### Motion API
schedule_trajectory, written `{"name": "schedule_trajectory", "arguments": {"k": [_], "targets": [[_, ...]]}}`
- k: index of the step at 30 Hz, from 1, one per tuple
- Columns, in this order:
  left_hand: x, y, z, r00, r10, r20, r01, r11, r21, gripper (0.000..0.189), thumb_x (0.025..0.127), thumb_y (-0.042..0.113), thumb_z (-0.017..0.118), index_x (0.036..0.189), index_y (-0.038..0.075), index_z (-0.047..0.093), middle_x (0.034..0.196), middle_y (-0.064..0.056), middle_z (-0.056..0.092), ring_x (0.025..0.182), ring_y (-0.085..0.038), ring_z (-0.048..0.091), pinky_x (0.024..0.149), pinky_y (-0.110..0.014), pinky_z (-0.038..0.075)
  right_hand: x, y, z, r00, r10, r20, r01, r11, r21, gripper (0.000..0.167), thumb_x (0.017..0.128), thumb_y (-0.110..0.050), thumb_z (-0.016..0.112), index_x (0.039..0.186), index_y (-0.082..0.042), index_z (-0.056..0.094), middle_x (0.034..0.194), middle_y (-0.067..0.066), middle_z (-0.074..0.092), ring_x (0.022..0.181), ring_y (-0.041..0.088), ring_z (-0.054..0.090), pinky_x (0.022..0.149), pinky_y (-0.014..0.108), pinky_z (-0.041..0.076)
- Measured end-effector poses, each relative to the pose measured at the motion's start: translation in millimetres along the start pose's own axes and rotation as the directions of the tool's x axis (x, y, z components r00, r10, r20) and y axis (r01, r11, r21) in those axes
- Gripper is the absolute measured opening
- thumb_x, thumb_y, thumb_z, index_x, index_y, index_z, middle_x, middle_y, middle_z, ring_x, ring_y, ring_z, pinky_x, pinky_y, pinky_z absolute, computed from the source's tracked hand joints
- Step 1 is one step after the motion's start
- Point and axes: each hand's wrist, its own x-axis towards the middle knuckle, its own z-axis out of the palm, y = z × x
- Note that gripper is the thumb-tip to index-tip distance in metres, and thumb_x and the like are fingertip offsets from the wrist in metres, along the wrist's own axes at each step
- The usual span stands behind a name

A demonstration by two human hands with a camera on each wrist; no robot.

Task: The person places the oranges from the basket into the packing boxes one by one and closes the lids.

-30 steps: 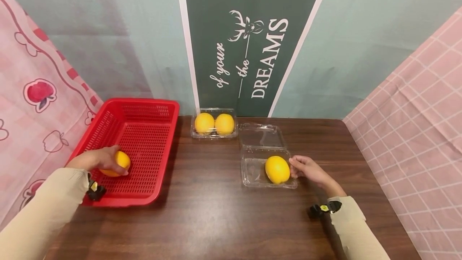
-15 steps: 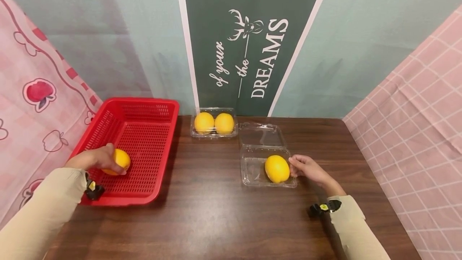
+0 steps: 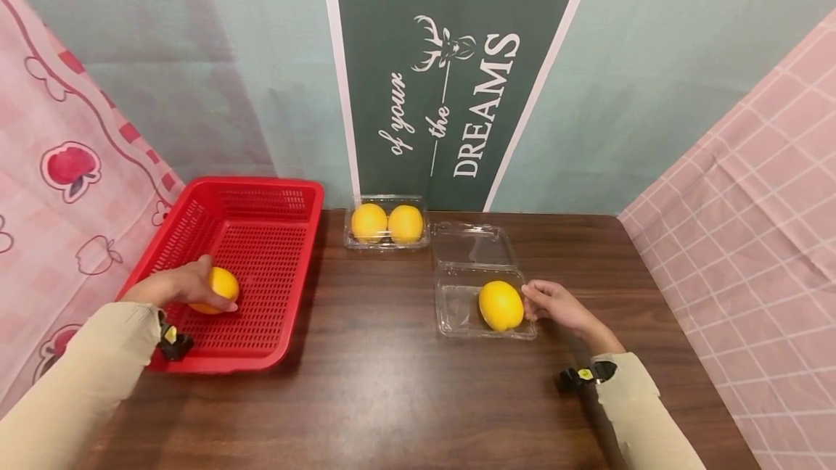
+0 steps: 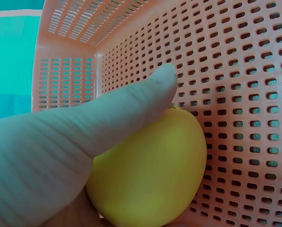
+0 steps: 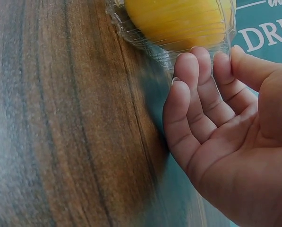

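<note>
In the head view, my left hand (image 3: 178, 286) reaches into the red plastic basket (image 3: 268, 256) and holds a smooth yellow fruit (image 3: 225, 284) low over its slotted floor. The left wrist view shows the thumb lying across the top of this fruit (image 4: 152, 172), its other fingers mostly hidden underneath. My right hand (image 3: 555, 304) pinches the right rim of an open clear plastic clamshell box (image 3: 455, 312). Another yellow fruit (image 3: 501, 305) sits in the right half of that box, close to my fingertips (image 5: 187, 64). The box's lid (image 3: 475, 246) lies folded back toward the wall.
A second clear box (image 3: 388, 244) with two yellow fruits stands at the back of the brown wooden table (image 3: 385, 383), just left of the lid. Green cloth (image 3: 451, 107) hangs behind the table, with pink cloth on both sides.
My left hand and the fruit it holds have shifted slightly right and away from me inside the basket. The right hand stays at the box rim.
</note>
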Motion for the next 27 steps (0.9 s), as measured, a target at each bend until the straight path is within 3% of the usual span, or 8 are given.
{"name": "schedule_trajectory", "arguments": {"k": [9, 15, 22, 27], "targets": [[-1.3, -0.8, 2.0, 0.999, 0.045, -0.024, -0.045, 0.999, -0.009, 0.082, 0.077, 0.033, 0.087, 0.118, -0.013, 0.032, 0.097, -0.026, 0.052, 0.091, -0.041, 0.053, 0.086, -0.054, 0.048, 0.1, 0.3, -0.1, 1.0, -0.002, 0.002, 0.002, 1.0, 0.0, 0.04, 0.11, -0.024, 0.046, 0.096, 0.014, 0.051, 0.08, 0.004, 0.061, 0.071, 0.014, 0.06, 0.068, 0.028, 0.057], [-1.8, -3.1, 2.9, 0.993, 0.09, -0.073, -0.089, 0.996, 0.014, 0.075, 0.075, 0.028, 0.087, 0.111, -0.014, 0.036, 0.093, -0.024, 0.051, 0.087, -0.037, 0.054, 0.083, -0.048, 0.048, 1.7, 1.7, 1.1, 1.0, -0.013, 0.026, 0.012, 0.999, 0.044, 0.045, 0.111, -0.022, 0.044, 0.099, 0.022, 0.043, 0.08, 0.001, 0.062, 0.071, 0.012, 0.061, 0.068, 0.027, 0.056], [-4.4, -6.3, -2.2, 0.993, 0.095, -0.064, -0.097, 0.995, -0.024, 0.088, 0.078, 0.03, 0.085, 0.126, -0.019, 0.03, 0.1, -0.025, 0.053, 0.092, -0.038, 0.054, 0.084, -0.048, 0.048, 2.1, 0.6, 0.5, 0.999, -0.024, 0.027, 0.023, 0.999, 0.042, 0.045, 0.111, -0.02, 0.044, 0.099, 0.024, 0.043, 0.081, 0.005, 0.061, 0.071, 0.013, 0.06, 0.067, 0.027, 0.056], [-6.7, -4.6, -4.4, 0.991, 0.101, -0.091, -0.104, 0.994, -0.032, 0.087, 0.078, 0.03, 0.086, 0.126, -0.018, 0.031, 0.1, -0.024, 0.054, 0.091, -0.036, 0.055, 0.082, -0.046, 0.048, 2.3, 1.0, 0.4, 0.999, -0.024, 0.03, 0.023, 0.999, 0.038, 0.045, 0.111, -0.02, 0.043, 0.098, 0.024, 0.043, 0.081, 0.005, 0.061, 0.071, 0.013, 0.061, 0.068, 0.028, 0.056]]}}
